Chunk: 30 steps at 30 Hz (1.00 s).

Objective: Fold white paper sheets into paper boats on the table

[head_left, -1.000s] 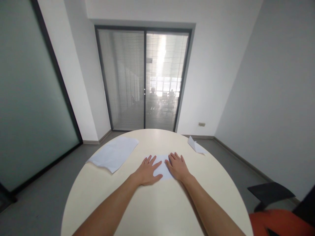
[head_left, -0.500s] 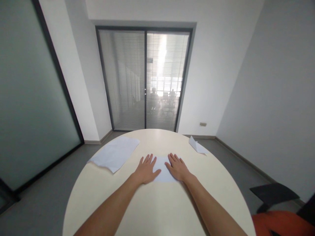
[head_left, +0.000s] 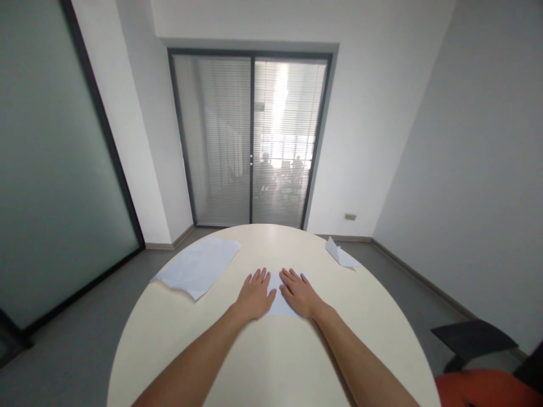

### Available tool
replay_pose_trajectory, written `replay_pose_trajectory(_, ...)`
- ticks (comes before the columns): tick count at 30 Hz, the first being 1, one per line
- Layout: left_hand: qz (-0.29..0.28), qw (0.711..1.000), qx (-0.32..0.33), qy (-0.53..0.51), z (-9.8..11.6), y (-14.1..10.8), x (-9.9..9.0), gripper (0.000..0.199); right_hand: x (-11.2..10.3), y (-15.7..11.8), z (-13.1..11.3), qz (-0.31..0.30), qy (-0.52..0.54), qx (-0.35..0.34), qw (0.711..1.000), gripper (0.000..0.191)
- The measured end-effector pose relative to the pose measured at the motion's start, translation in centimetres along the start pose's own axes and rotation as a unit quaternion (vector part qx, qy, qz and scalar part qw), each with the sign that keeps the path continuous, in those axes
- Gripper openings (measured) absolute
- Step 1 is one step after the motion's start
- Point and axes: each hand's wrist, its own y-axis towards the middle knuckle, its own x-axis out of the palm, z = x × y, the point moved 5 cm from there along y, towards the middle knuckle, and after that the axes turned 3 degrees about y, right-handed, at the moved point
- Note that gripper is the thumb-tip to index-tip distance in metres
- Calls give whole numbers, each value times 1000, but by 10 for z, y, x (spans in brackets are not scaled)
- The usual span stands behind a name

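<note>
A small sheet of white paper (head_left: 281, 306) lies flat on the round cream table (head_left: 271, 362), partly covered by both hands. My left hand (head_left: 255, 295) rests palm down over its left side, fingers stretched forward and thumb out toward the middle. Over the right side lies my right hand (head_left: 300, 293), also palm down with the fingers extended. A narrow strip of paper shows between the two thumbs. Neither hand grips anything.
A large creased white sheet (head_left: 199, 265) lies at the table's far left, its corner lifted slightly. At the far right stands a folded piece of paper (head_left: 341, 257). A red chair (head_left: 487, 387) with a black armrest (head_left: 475, 336) is at the lower right.
My right hand has slid a little to the left across the paper, narrowing the gap between the hands. The left hand stays nearly in place. The view has shifted slightly.
</note>
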Motion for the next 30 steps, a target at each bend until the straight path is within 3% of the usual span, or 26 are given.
replay_pose_trajectory(7,11,999,-42,10,-24,4,8,68,-2,1,28,12,-24,101,995,69)
replay_pose_trajectory(11,71,994,-71,41,-34,4,-2,60,-5,-1,38,20,-34,134,990,70)
replay_pose_trajectory(14,131,989,-43,48,-29,2,-16,47,-6,0,38,30,-34,139,989,69)
replay_pose_trajectory(16,135,990,-15,28,-22,0,-20,45,-6,2,37,45,-36,142,988,68)
replay_pose_trajectory(22,81,996,32,-4,-8,1,-6,58,-7,4,39,66,-22,122,990,63)
replay_pose_trajectory(30,104,994,12,-34,-20,8,-13,37,-14,2,31,88,-9,9,996,49)
